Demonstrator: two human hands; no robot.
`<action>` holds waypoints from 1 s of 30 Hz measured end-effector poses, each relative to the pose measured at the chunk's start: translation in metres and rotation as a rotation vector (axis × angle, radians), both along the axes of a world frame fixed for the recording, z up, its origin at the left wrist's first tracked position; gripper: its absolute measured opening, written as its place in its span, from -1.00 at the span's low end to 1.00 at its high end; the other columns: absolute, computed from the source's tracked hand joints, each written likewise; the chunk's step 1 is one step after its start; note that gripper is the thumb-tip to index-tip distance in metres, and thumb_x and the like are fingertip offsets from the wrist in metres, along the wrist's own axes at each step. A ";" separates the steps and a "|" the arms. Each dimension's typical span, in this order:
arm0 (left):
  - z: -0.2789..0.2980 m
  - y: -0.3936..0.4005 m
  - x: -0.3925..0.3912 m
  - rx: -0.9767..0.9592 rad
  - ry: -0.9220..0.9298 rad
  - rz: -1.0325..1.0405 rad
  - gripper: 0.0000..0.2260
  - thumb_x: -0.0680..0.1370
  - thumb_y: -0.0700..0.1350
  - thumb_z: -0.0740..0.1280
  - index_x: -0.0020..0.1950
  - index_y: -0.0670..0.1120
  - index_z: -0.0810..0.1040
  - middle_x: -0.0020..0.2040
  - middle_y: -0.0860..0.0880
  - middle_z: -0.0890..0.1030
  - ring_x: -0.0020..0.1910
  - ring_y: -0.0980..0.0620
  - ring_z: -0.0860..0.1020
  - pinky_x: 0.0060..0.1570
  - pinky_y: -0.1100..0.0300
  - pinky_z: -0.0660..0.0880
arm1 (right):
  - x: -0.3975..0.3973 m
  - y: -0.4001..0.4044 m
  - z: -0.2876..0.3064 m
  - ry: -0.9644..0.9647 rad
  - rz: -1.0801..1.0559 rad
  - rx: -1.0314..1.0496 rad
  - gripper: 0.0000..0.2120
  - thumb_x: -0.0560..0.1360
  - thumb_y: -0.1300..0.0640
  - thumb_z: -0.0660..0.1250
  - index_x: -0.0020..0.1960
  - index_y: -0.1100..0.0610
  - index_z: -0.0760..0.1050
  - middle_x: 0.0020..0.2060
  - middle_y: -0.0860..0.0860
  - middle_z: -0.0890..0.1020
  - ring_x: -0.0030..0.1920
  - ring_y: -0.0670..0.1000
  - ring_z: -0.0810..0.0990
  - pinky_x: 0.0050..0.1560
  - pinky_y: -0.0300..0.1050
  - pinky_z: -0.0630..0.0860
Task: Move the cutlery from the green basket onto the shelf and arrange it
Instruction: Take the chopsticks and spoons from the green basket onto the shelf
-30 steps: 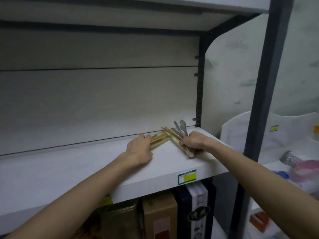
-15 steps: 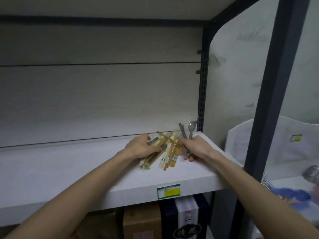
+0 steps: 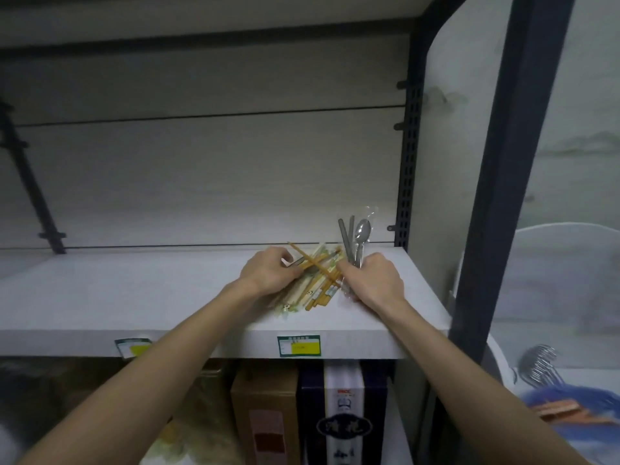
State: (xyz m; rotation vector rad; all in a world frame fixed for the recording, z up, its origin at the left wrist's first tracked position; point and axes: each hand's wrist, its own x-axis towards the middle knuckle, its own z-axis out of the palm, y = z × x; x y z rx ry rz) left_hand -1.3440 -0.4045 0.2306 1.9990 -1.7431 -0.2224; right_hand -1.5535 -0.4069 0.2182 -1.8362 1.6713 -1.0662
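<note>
White laminate forms the shelf (image 3: 134,297) in front of me, carried by a dark metal upright (image 3: 407,162) at the back right corner and a wider dark post (image 3: 503,196) nearer the front. Two green and yellow price labels (image 3: 298,346) are fixed to the front edge of the shelf.

The cutlery lies on the right part of the shelf, between my two hands. My left hand (image 3: 268,273) rests on the left side of a pile of wrapped chopsticks (image 3: 312,283), fingers curled over the sticks; whether it grips them or only presses on them, I cannot tell. Several wooden sticks in the pile cross one another at angles. My right hand (image 3: 375,280) is clamped on a clear packet of metal cutlery (image 3: 355,243). The packet stands tilted upward out of my fist, with a spoon bowl and two flat grey handles showing above my fingers. The two hands are close together, separated only by the pile.

Below the shelf stand a brown carton (image 3: 265,414) and, just beside it on the right, a dark blue and white box (image 3: 342,414). Beyond the post to the right, metal utensils (image 3: 536,367) sit blurred on a white surface.
</note>
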 end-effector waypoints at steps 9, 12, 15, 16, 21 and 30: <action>-0.002 0.018 -0.021 -0.144 -0.149 -0.019 -0.46 0.49 0.21 0.43 0.36 -0.03 0.45 0.20 -0.02 0.61 0.08 -0.02 0.55 -0.02 0.09 0.47 | 0.005 0.003 -0.005 0.283 0.138 -0.115 -0.71 0.51 -0.17 0.31 -0.25 0.00 0.54 -0.30 -0.02 0.59 -0.23 0.11 0.56 -0.23 -0.10 0.42; -0.002 0.021 -0.021 -0.205 -0.227 -0.050 -0.44 0.49 0.16 0.44 0.40 -0.02 0.42 0.23 -0.04 0.59 0.13 -0.05 0.54 0.02 0.08 0.48 | 0.004 0.002 -0.004 0.281 0.110 -0.097 -0.73 0.51 -0.13 0.30 -0.23 0.03 0.54 -0.28 0.00 0.58 -0.21 0.12 0.53 -0.21 -0.09 0.40; -0.001 0.021 -0.021 -0.149 -0.232 -0.097 -0.44 0.48 0.20 0.45 0.39 0.00 0.44 0.10 0.01 0.60 0.02 -0.01 0.51 -0.06 0.10 0.43 | 0.006 0.000 -0.004 0.220 0.060 -0.062 -0.75 0.49 -0.11 0.30 -0.22 0.05 0.53 -0.26 0.01 0.59 -0.20 0.15 0.53 -0.20 -0.09 0.40; 0.000 0.020 -0.021 -0.115 -0.227 -0.117 -0.46 0.48 0.22 0.45 0.37 0.01 0.46 0.03 0.04 0.59 -0.01 0.01 0.51 -0.08 0.10 0.44 | 0.007 -0.001 -0.004 0.228 0.056 -0.060 -0.75 0.49 -0.11 0.30 -0.22 0.05 0.53 -0.26 0.01 0.59 -0.20 0.15 0.54 -0.20 -0.09 0.40; 0.006 0.015 -0.016 -0.050 -0.294 -0.138 -0.58 0.48 0.24 0.42 0.22 0.04 0.55 0.04 0.04 0.65 -0.02 0.01 0.55 -0.09 0.10 0.48 | 0.008 -0.003 -0.004 0.268 0.053 -0.027 -0.73 0.47 -0.11 0.32 -0.29 0.04 0.47 -0.28 -0.01 0.58 -0.20 0.13 0.53 -0.20 -0.09 0.38; 0.012 0.010 -0.018 -0.063 -0.370 -0.116 -0.73 0.52 0.10 0.35 -0.03 -0.09 0.64 -0.12 -0.05 0.67 -0.12 -0.06 0.61 -0.08 -0.01 0.61 | 0.008 -0.001 -0.002 0.266 0.076 0.002 -0.74 0.39 -0.11 0.38 -0.28 0.07 0.49 -0.30 -0.02 0.59 -0.18 0.12 0.59 -0.22 -0.10 0.40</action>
